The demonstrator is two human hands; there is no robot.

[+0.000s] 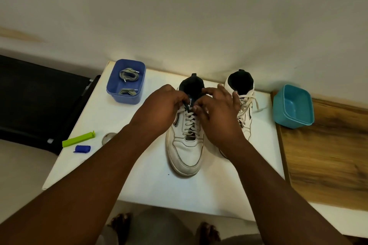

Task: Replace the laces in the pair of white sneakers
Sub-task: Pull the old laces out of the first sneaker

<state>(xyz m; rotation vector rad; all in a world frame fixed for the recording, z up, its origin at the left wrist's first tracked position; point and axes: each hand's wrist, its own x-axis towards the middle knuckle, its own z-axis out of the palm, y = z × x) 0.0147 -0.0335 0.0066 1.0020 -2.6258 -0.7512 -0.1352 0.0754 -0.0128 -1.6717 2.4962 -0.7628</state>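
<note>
Sneakers on white table (pixel 151 185), toes toward camera: left sneaker (pixel 186 145) centre, right sneaker (pixel 244 103) just beside it, partly behind R arm. Both w/ white laces (pixel 190 123) in. Left hand (pixel 159 105) & right hand (pixel 217 113) meet at top of left sneaker's lacing, fingers curled, pinching lace by the tongue. Blue tub (pixel 125 81) at back left holds two grey lace bundles (pixel 128 74). Teal tub (pixel 292 105) far right on wood top. Green clip (pixel 78 139) & blue cap (pixel 82 149) near table's left edge.
</note>
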